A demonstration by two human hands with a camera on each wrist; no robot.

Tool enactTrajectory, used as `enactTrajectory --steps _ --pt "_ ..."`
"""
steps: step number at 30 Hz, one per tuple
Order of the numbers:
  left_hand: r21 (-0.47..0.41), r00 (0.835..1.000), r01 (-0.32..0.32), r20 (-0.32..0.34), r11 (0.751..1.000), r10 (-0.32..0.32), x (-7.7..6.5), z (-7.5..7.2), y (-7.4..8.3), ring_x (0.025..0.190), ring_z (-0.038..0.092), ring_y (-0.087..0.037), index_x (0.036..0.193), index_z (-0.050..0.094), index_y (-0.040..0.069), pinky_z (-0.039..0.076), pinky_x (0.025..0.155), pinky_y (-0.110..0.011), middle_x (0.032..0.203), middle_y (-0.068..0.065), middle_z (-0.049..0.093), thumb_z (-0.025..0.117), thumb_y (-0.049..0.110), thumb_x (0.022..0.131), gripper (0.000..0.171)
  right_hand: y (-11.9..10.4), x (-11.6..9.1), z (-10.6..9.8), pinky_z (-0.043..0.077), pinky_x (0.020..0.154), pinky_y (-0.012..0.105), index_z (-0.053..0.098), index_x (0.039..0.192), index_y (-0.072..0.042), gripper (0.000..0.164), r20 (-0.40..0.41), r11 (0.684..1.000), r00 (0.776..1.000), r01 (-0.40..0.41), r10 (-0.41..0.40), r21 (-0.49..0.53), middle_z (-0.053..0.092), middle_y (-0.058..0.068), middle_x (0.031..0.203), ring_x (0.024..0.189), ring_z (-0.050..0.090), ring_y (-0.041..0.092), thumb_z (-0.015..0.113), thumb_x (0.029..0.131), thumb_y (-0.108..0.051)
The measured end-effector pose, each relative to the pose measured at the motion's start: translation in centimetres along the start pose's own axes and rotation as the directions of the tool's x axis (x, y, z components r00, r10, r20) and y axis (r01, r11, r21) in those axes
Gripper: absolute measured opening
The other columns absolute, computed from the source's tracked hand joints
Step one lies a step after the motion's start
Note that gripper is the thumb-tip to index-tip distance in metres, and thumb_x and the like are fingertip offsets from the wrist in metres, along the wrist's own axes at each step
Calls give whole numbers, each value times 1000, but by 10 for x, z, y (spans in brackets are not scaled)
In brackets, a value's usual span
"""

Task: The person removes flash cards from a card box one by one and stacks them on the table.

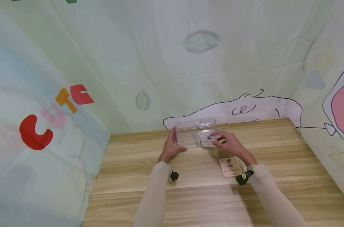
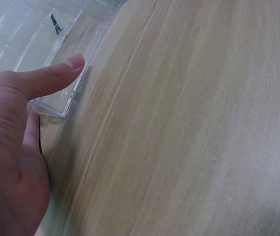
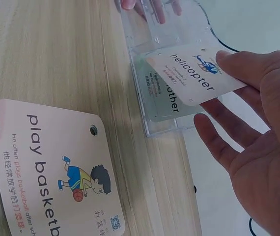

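A clear plastic box (image 1: pixel 186 134) with compartments stands near the table's back edge. My left hand (image 1: pixel 172 147) holds its left end; in the left wrist view the thumb (image 2: pixel 56 77) lies over the front rim. My right hand (image 1: pixel 231 145) pinches a white "helicopter" flash card (image 3: pixel 194 73) between thumb and fingers, tilted over the right compartment. Under it, a greenish card (image 3: pixel 162 98) whose word ends in "other" lies inside the box. The "play basketball" flash card (image 1: pixel 230 167) lies face up on the table, in front of the box and near my right wrist.
The wood-grain table (image 1: pixel 194 201) meets a printed fabric backdrop (image 1: pixel 160 63) behind the box and at both sides. Each wrist wears a small black camera, the left one (image 1: pixel 174 175) and the right one (image 1: pixel 242 179).
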State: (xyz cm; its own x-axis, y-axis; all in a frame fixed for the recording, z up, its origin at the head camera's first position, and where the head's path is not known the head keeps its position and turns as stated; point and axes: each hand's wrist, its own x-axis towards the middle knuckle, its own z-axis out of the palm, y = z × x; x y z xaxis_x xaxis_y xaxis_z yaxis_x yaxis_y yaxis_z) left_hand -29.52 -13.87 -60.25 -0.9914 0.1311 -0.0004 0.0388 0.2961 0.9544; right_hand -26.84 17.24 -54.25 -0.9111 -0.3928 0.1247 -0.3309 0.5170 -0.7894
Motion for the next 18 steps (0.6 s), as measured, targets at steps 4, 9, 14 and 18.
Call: enactTrajectory --steps 4,9,14,18 --pt "-12 1000 -12 19 1000 12 -5 -3 12 152 32 -36 164 20 8 30 125 -42 166 -22 30 91 -9 70 119 0 -1 -2 65 81 44 66 136 -11 41 -3 1000 1000 -24 24 20 61 21 141 101 72 36 75 96 -12" --pt "-33 1000 -18 16 999 19 -4 -2 9 152 30 -40 164 18 5 27 125 -47 166 -25 28 90 -12 69 121 -2 -4 -5 65 80 43 63 140 -11 49 -14 999 1000 -22 23 35 58 23 144 99 73 37 77 94 -8" --pt "-28 1000 -17 -8 999 17 -1 1 0 152 32 -37 164 21 12 29 125 -45 166 -21 30 92 -10 68 122 -2 -7 -9 65 80 40 62 141 -9 52 -12 998 1000 -21 22 66 57 22 146 96 74 33 78 91 -3" --pt "-10 1000 -13 -8 1000 13 0 1 0 152 33 -34 164 21 14 30 125 -42 166 -19 32 93 -7 69 120 0 -10 -12 65 81 36 61 142 -9 55 -11 997 1000 -19 20 69 56 21 147 95 74 30 79 90 -2"
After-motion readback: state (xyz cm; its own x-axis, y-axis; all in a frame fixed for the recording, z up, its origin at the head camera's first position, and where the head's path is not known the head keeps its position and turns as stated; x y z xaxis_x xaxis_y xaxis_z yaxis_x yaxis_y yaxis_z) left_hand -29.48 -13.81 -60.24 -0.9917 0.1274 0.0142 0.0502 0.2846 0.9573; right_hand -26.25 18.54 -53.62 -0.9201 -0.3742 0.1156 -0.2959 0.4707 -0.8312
